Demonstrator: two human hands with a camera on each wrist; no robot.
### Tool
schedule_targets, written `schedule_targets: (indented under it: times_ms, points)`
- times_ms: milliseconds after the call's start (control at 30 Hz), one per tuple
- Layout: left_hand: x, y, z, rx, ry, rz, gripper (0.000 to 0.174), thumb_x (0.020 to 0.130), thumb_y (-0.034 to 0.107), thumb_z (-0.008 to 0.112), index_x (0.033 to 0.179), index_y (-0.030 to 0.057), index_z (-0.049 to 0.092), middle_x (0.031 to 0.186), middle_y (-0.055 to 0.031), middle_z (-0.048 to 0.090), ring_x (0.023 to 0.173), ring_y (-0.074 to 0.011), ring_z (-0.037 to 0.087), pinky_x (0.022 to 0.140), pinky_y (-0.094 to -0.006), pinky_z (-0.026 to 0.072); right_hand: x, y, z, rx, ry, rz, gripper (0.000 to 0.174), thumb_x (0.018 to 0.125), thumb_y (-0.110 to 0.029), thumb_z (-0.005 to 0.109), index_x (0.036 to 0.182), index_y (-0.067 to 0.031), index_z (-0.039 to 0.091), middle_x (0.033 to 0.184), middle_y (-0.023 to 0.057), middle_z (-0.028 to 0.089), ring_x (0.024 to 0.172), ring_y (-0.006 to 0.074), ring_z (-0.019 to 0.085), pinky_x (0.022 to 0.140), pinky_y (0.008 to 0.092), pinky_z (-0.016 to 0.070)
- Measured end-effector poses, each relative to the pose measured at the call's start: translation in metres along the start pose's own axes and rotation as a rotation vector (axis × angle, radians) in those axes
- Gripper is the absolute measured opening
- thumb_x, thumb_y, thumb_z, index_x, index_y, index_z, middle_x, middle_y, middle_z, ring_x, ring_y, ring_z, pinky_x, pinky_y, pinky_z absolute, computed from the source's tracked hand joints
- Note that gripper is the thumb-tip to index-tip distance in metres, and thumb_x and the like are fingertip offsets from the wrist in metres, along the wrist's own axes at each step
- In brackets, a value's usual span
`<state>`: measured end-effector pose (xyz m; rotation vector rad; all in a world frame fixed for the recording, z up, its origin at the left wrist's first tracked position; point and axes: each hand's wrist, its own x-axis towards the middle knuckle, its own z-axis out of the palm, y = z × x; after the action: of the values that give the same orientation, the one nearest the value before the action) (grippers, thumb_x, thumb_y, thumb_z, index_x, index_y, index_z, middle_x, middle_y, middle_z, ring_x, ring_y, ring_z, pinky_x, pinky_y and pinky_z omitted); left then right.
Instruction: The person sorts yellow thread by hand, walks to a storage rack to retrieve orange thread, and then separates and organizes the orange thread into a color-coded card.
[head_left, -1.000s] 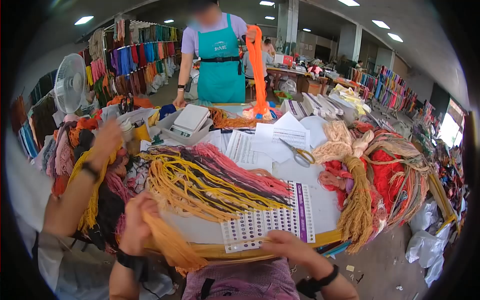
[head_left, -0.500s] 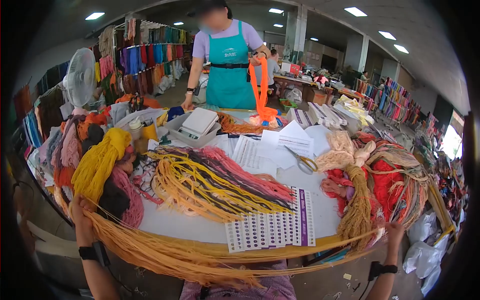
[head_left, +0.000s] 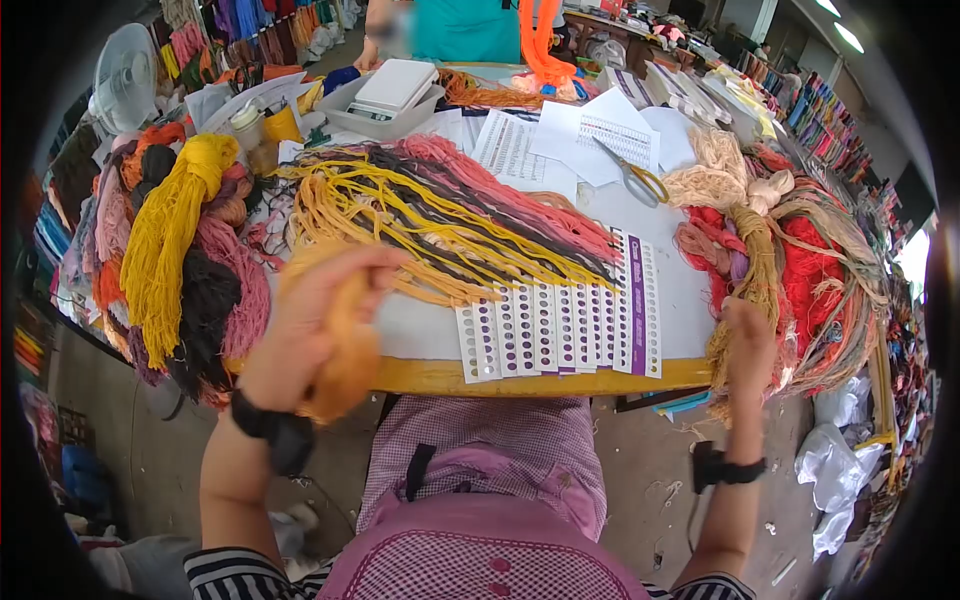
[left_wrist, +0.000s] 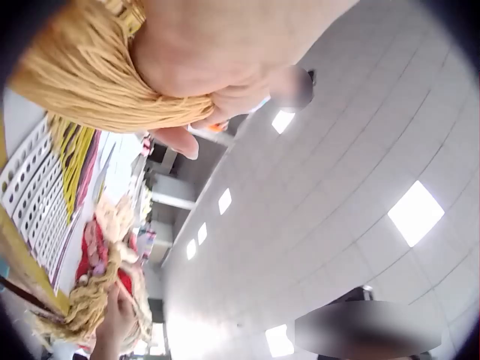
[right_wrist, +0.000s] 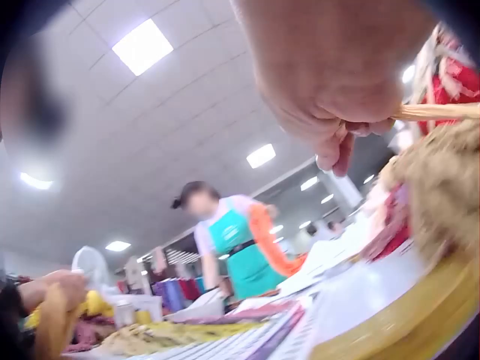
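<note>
My left hand (head_left: 305, 330) grips a light orange skein of yarn (head_left: 348, 365) above the table's front edge at left. In the left wrist view the skein (left_wrist: 82, 75) wraps past the thumb as a thick bundle of strands. My right hand (head_left: 750, 350) is at the right, beside a hanging tan skein (head_left: 755, 260). From its curled fingers a light orange strand (right_wrist: 439, 112) runs off in the right wrist view. Between the hands lie white punched cards with purple print (head_left: 540, 335), with yellow, dark, orange and pink yarn lengths (head_left: 440, 215) attached and fanned across the table.
Scissors (head_left: 635, 175) lie on printed sheets (head_left: 600, 135). A white scale (head_left: 395, 88) sits in a grey bin behind. Yellow and dark skeins (head_left: 185, 240) hang at left; red and beige yarn (head_left: 810, 260) heaps at right. A person in a teal apron (head_left: 465, 30) stands across the table.
The light orange yarn was stretched wide between both hands half a second ago; now it hangs bunched at my left hand, which has moved inward. My right hand has come up beside the tan skein.
</note>
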<state>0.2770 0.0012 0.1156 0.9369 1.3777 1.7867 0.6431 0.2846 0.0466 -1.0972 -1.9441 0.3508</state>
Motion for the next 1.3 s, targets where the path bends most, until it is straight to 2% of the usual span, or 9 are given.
schedule_targets:
  times_ms: [33,133,333,467,567,733,967,1067,1300]
  points:
    - [0.012,-0.010,0.013,-0.081,-0.065,-0.118,0.032,0.087,0.024,0.065,0.112,0.0030,0.063,0.075,0.0017,0.056,0.061,-0.0042,0.048,0.054,-0.0171,0.0362,-0.004,0.017,0.038,0.403,-0.059,0.034,0.020,0.095,-0.014,0.051,0.104,-0.0011,0.065,0.094,0.0047,0.066,0.083,0.0163,0.060,0.080,0.0277,0.0468]
    - [0.059,-0.063,0.035,-0.206,-0.076,-0.615,0.034,0.086,0.023,0.068,0.112,0.0019,0.062,0.079,-0.0017,0.062,0.060,-0.0063,0.052,0.053,-0.0167,0.0405,-0.020,-0.094,0.089,0.273,-0.438,0.075,0.018,0.095,-0.016,0.049,0.100,-0.0034,0.062,0.090,0.0100,0.066,0.061,0.0116,0.060,0.058,0.0261,0.0496]
    - [0.074,-0.118,0.051,-0.267,-0.114,-0.866,0.023,0.087,0.024,0.068,0.100,0.0051,0.065,0.082,-0.0032,0.065,0.063,-0.0085,0.057,0.054,-0.0211,0.0481,-0.020,-0.124,0.167,0.404,-0.660,0.174,0.010,0.084,-0.012,0.063,0.080,-0.0025,0.065,0.073,0.0083,0.067,0.058,0.0192,0.064,0.055,0.0306,0.0494]
    - [0.070,-0.125,0.054,-0.276,-0.070,-0.828,0.023,0.087,0.024,0.068,0.099,0.0049,0.065,0.082,-0.0040,0.065,0.062,-0.0086,0.056,0.054,-0.0212,0.0476,-0.028,-0.120,0.185,0.173,-0.492,-0.084,0.012,0.077,-0.015,0.066,0.081,-0.0038,0.064,0.071,0.0167,0.064,0.065,0.0365,0.062,0.060,0.0405,0.0501]
    - [0.073,-0.131,0.053,-0.230,-0.075,-0.805,0.023,0.087,0.025,0.068,0.098,0.0050,0.065,0.083,-0.0032,0.064,0.062,-0.0089,0.055,0.054,-0.0210,0.0462,-0.035,-0.124,0.179,0.191,-0.413,-0.262,0.012,0.077,-0.016,0.066,0.082,-0.0041,0.064,0.070,0.0162,0.063,0.065,0.0359,0.062,0.060,0.0408,0.0496]
    - [0.081,-0.136,0.057,-0.147,-0.145,-0.632,0.021,0.093,0.028,0.059,0.089,0.0074,0.061,0.076,-0.0003,0.059,0.063,-0.0087,0.054,0.055,-0.0212,0.0423,-0.020,-0.126,0.153,0.367,-0.689,0.096,0.026,0.075,-0.021,0.070,0.093,-0.0021,0.067,0.068,0.0098,0.063,0.060,0.0153,0.059,0.058,0.0302,0.0473]
    - [0.090,-0.147,0.058,-0.009,-0.291,-0.772,0.023,0.094,0.029,0.055,0.101,0.0074,0.059,0.085,-0.0011,0.061,0.065,-0.0080,0.054,0.058,-0.0210,0.0436,-0.015,-0.123,0.153,0.420,-0.743,0.125,0.031,0.074,-0.022,0.069,0.098,-0.0022,0.067,0.071,0.0080,0.065,0.063,0.0129,0.060,0.060,0.0293,0.0484]
    - [0.090,-0.133,0.036,0.040,-0.308,-0.607,0.024,0.094,0.029,0.057,0.100,0.0064,0.060,0.084,-0.0017,0.061,0.066,-0.0080,0.055,0.058,-0.0197,0.0435,-0.015,-0.120,0.154,0.393,-0.710,0.218,0.036,0.073,-0.023,0.071,0.100,-0.0005,0.065,0.074,0.0093,0.066,0.066,0.0133,0.062,0.062,0.0286,0.0499]
    - [0.090,-0.119,0.030,-0.025,-0.163,-0.669,0.023,0.089,0.026,0.058,0.093,0.0044,0.063,0.089,-0.0053,0.065,0.076,-0.0115,0.060,0.063,-0.0236,0.0474,-0.018,-0.118,0.165,0.394,-0.744,0.216,0.039,0.071,-0.024,0.072,0.099,0.0011,0.063,0.078,0.0117,0.068,0.069,0.0196,0.066,0.066,0.0301,0.0519]
